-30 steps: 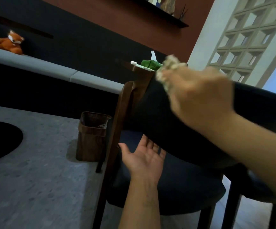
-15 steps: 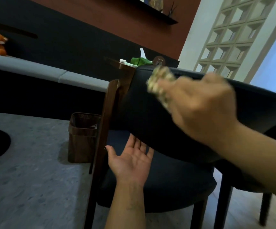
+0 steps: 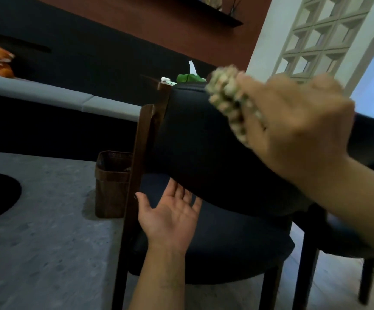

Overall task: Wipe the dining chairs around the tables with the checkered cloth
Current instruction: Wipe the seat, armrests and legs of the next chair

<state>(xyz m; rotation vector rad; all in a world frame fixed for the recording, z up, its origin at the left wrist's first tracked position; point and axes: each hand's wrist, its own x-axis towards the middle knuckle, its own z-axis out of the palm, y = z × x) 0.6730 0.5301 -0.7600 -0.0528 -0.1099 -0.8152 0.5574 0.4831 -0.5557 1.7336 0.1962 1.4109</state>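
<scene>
At seven o'clock the left hand is lying open, palm up, under the chair backrest; at two o'clock the right hand is gripping the bunched checkered cloth. Long overlapping strokes would be covering the backrest best.

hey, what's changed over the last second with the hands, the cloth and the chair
The right hand, gripping the bunched checkered cloth, dipped down the chair's dark backrest and has come back up near its top edge. Nothing was picked up or released. The left hand stays open, palm up, under the backrest.
</scene>
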